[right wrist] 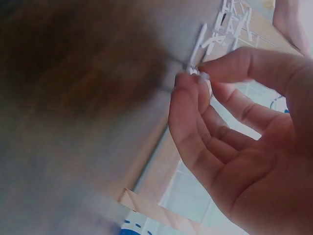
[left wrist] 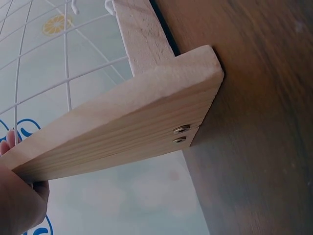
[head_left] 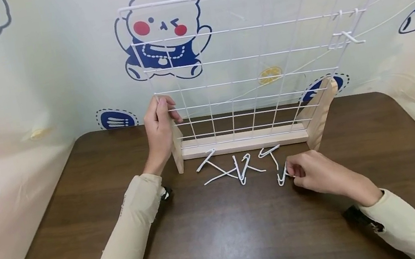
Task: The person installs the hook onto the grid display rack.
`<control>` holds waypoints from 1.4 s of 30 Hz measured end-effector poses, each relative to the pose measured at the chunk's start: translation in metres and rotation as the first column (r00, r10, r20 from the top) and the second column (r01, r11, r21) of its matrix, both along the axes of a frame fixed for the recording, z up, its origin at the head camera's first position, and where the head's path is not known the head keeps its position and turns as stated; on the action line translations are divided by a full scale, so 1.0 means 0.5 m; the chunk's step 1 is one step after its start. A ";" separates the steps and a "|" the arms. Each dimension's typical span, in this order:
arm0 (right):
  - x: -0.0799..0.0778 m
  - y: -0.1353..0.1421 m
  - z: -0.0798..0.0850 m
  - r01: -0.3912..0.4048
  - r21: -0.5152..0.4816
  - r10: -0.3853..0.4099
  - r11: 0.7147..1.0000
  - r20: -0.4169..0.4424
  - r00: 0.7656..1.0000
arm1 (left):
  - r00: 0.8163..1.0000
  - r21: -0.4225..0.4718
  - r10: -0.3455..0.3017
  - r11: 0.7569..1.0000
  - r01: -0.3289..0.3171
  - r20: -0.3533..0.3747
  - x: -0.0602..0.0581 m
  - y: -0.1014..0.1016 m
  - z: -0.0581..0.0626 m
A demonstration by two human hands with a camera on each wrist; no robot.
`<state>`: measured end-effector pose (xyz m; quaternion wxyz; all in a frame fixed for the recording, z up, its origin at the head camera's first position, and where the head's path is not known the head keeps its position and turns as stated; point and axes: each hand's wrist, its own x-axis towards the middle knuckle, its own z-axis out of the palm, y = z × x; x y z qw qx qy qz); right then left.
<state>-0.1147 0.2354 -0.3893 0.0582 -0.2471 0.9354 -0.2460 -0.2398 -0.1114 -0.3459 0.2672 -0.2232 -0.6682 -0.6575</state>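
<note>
A white wire grid panel [head_left: 235, 56] stands in a wooden base with two side supports. My left hand [head_left: 159, 128] grips the top of the left wooden support [left wrist: 112, 120], with fingers wrapped behind it near the grid. Low at the right, my right hand [head_left: 319, 174] pinches a white hook [head_left: 282, 178] between thumb and fingers, just over the table; the fingertips hide part of it [right wrist: 197, 74]. Several more white hooks [head_left: 210, 160] lie on the table before the base, some crossing each other. Another white hook [head_left: 348, 36] hangs at the grid's upper right.
The brown table [head_left: 226, 237] spreads under everything. The right wooden support [head_left: 322, 107] rises beyond my right hand. A base bar [head_left: 243, 141] joins the two supports. Behind stands a pale printed backdrop [head_left: 68, 70] with cartoon bears.
</note>
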 end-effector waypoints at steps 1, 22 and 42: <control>0.001 0.001 0.002 -0.003 0.001 0.003 1.000 0.007 1.000 | 1.000 -0.002 0.003 1.000 -0.003 0.000 -0.003 -0.001 -0.004; 0.006 0.008 0.035 -0.153 -0.140 0.163 0.978 0.063 0.985 | 1.000 -0.002 0.004 1.000 -0.004 -0.002 0.019 0.005 0.029; 0.013 0.011 0.051 -0.100 -0.372 0.118 0.923 0.025 0.993 | 1.000 0.002 0.003 1.000 -0.003 0.006 0.022 0.009 0.025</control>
